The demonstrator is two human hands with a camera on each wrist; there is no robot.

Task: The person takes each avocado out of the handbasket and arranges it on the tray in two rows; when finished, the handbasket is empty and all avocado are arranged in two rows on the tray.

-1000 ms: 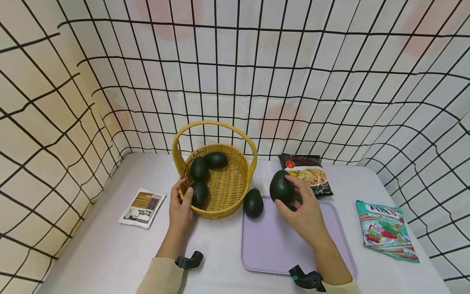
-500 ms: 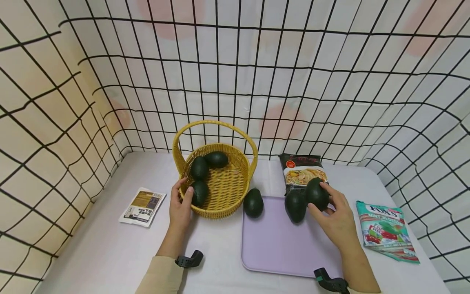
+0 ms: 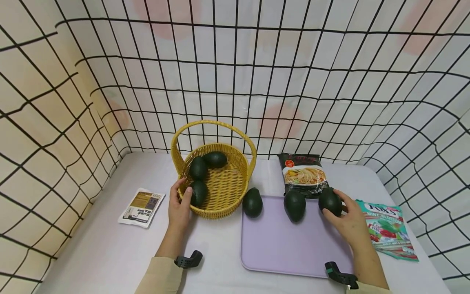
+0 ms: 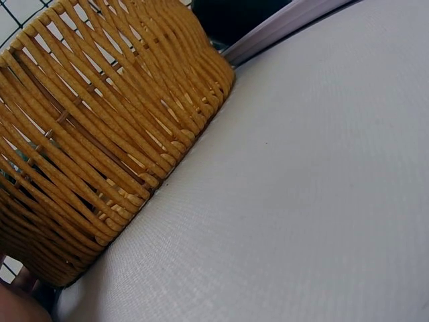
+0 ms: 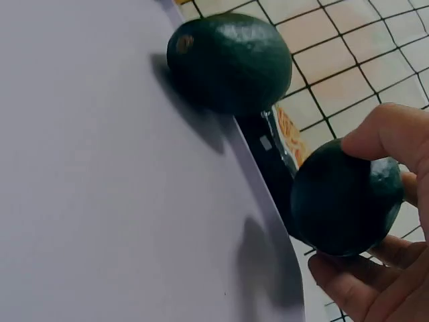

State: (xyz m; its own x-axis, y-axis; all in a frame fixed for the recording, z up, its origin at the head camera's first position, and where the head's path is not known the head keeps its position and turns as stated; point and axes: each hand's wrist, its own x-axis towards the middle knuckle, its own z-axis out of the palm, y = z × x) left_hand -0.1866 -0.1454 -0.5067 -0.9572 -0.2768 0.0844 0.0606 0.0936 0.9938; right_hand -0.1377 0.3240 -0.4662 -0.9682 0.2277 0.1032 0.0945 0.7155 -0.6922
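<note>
My right hand (image 3: pixel 350 220) holds a dark green avocado (image 3: pixel 330 202) between thumb and fingers, over the far right corner of the lilac tray (image 3: pixel 290 249). In the right wrist view, the held avocado (image 5: pixel 345 201) casts a shadow on the tray. Another avocado (image 3: pixel 294 205) lies at the tray's far edge, and a third avocado (image 3: pixel 252 203) sits at its far left corner. My left hand (image 3: pixel 180 207) grips the near left rim of the yellow wicker basket (image 3: pixel 227 183), thumb inside. Three avocados (image 3: pixel 198 168) lie along the basket's left side.
A black noodle packet (image 3: pixel 304 175) lies behind the tray. To the right is a green candy bag (image 3: pixel 391 232), partly behind my right arm. A white and brown packet (image 3: pixel 142 207) lies at the left. Black wire mesh (image 3: pixel 235 81) encloses the table's back and sides.
My right hand has carried an avocado rightward and lowered it toward the tray's far right corner, uncovering the avocado at the far edge. My left hand stays on the basket rim.
</note>
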